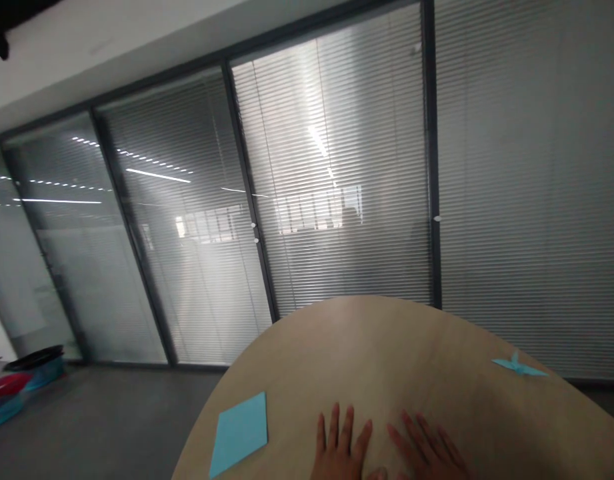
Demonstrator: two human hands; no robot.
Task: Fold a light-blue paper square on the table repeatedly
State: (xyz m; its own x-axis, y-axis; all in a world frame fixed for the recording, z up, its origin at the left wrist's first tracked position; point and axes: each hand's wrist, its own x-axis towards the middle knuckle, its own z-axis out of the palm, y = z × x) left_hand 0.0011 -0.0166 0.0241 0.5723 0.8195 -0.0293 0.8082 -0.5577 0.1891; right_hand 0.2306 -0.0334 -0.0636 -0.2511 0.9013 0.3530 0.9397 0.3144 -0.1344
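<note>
My left hand (339,450) lies flat on the round wooden table (387,347) at the bottom of the view, fingers stretched out and apart. My right hand (429,450) rests flat beside it, fingers spread too, and holds nothing. A light blue square sheet of paper (239,433) lies on the table just left of my left hand, not touched. A small folded blue paper crane (519,365) sits further off at the table's right side.
Behind the table stands a glass partition wall with closed blinds (337,200) and dark frames. On the grey floor at the far left lie coloured basins (17,390) in blue, red and black.
</note>
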